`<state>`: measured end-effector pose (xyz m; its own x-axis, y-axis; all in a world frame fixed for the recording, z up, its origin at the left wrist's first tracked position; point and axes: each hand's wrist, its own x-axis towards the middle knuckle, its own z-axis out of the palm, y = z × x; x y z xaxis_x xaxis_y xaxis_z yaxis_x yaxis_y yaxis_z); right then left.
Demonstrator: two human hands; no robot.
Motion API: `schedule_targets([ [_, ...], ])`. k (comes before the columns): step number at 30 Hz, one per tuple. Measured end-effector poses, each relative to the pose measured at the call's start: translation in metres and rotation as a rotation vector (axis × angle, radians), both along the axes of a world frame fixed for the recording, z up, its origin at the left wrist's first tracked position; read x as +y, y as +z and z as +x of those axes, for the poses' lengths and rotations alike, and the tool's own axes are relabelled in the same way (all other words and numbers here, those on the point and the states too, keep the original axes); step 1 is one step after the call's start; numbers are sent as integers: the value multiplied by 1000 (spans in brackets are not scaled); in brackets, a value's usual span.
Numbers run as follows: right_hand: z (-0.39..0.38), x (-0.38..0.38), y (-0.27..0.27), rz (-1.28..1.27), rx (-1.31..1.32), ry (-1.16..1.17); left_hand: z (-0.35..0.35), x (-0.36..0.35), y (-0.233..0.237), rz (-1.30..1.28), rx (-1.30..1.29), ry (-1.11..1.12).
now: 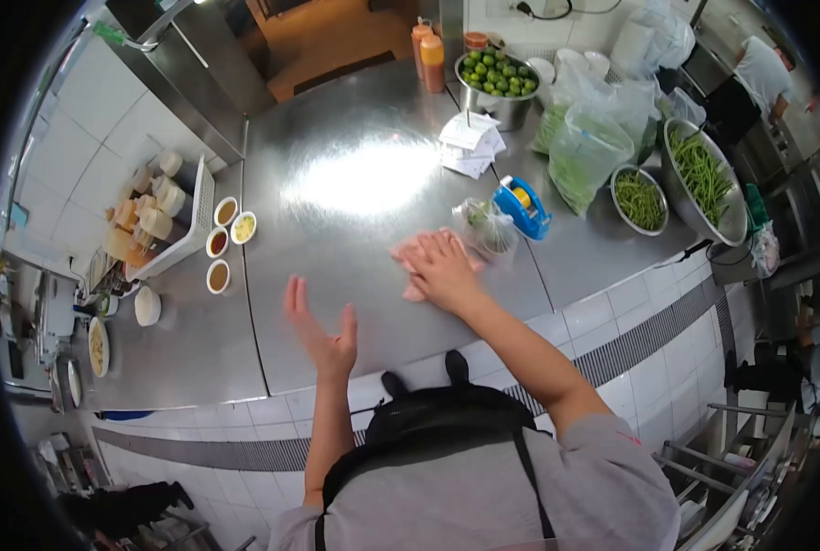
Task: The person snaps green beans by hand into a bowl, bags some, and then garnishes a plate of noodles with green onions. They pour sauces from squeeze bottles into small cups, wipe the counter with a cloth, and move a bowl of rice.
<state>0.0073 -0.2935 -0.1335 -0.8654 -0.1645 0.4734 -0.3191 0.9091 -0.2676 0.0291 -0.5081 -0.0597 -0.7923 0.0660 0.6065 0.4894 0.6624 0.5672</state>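
Note:
My right hand [447, 274] is pressed down on a bunched pink cloth [413, 290] on the steel counter [336, 266], its fingers curved over the fabric. Just beyond that hand lies a small clear plastic bag [490, 230] with contents I cannot make out. A blue tape dispenser [523, 209] with a yellow roll stands next to the bag. My left hand [322, 332] is raised over the counter's near part, slightly blurred, thumb and fingers apart, holding nothing.
Small sauce bowls [218, 276] and a white basket [185, 241] of bottles stand left. Paper slips [471, 145], a pot of green limes [497, 75], bagged greens [589, 147] and bowls of green beans [639, 200] occupy the right. Other people [764, 73] are at far right.

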Motion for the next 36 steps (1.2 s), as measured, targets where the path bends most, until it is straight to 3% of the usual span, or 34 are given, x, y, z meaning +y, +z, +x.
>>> schedule_targets([
  [6,77,39,-13,-122,54,-169,34,13,-3,-56,-34,-170],
  [8,129,74,35,-150,-71,-165,40,2,-11,-34,-55,-226],
  [9,158,98,26,-124,75,-286,43,-4,-16,-42,-86,-226],
  [10,182,122,18,-279,132,-262,47,-8,-21,-47,-119,-223],
  [11,239,151,-41,-212,-145,-631,51,-10,-24,-28,-124,-238],
  [12,282,189,-74,138,-703,-648,57,-12,-25,-27,-157,-235],
  [13,310,189,-58,64,-920,-885,58,-12,-26,-26,-175,-233],
  [15,346,211,-81,-59,-669,-969,59,-9,-31,-33,-133,-221],
  [16,339,215,-64,-39,-649,-972,70,-10,-35,-84,-136,-197],
  [18,303,182,-4,-306,-219,-908,82,-5,-39,-70,-95,-218],
  [20,252,170,39,-513,48,-775,84,7,-34,-57,-14,-246],
  [22,203,159,74,-604,219,-670,92,18,-29,-18,-245,-227],
  [26,124,166,74,-676,452,-498,91,46,-17,129,-183,-294],
  [28,94,191,42,-192,447,-313,89,73,-11,212,-150,-319],
  [32,92,225,34,-301,396,-349,87,146,-15,263,-91,-296],
  [34,109,263,42,-273,39,-324,91,194,-19,298,-152,-202],
  [35,115,283,49,-275,37,-302,88,221,-22,298,-147,-180],
  [36,124,303,55,-494,2,-306,83,249,-28,317,-174,-209],
])
